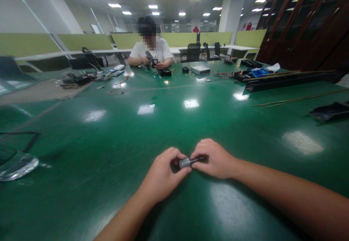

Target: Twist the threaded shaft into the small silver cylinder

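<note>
Just above the green tabletop (128,139), a short silver metal cylinder (185,163) lies nearly level. A thin dark rod (197,159) sticks out of its right end. My left hand (165,173) is closed around the cylinder, thumb below and fingers above. My right hand (214,159) pinches the dark rod between thumb and fingers, close beside the left fingertips. The rod's far end is partly hidden inside the right palm. Which kind of part this is, I cannot tell.
Across the table a person (149,48) handles a dark tool. A grey metal box (200,70) stands at the back. To the right are a long black channel (283,80), thin rods (300,98) and a black piece (331,111). Clear plastic wrap (19,166) sits at left.
</note>
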Tool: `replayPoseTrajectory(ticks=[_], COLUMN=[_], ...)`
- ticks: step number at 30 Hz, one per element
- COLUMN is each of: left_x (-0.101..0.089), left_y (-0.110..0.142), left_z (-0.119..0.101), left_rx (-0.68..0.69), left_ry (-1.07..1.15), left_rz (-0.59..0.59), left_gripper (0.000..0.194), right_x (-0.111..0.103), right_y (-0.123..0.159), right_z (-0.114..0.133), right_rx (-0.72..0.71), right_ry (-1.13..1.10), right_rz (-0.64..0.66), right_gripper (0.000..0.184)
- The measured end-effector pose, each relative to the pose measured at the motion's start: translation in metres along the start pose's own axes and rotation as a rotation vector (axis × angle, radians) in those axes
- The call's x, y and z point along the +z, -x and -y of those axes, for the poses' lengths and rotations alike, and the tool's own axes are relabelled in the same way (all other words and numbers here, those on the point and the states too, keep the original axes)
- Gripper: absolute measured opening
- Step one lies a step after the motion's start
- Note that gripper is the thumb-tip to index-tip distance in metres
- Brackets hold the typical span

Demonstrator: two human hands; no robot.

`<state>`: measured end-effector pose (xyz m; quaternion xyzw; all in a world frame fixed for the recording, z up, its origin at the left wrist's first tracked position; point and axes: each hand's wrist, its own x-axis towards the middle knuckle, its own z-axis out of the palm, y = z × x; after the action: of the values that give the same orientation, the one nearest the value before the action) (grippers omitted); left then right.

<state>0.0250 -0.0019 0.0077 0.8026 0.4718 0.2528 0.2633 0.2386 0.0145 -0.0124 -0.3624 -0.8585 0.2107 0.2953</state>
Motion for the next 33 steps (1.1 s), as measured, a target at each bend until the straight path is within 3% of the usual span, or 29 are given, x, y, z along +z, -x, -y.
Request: replayPoseTrajectory(ticks=[33], left_x=[-0.0004], left_y=[0.0021], left_z=[0.0032], left_rx=[0.007], left_ry=[0.0], left_rz=[0.003], left_gripper=[0.013], right_x=[-0.0052], right_y=[0.002], right_z=[-0.0018], right_rx=[-0.012], right_ry=[0.0], right_rz=[-0.007], right_gripper=[0.008])
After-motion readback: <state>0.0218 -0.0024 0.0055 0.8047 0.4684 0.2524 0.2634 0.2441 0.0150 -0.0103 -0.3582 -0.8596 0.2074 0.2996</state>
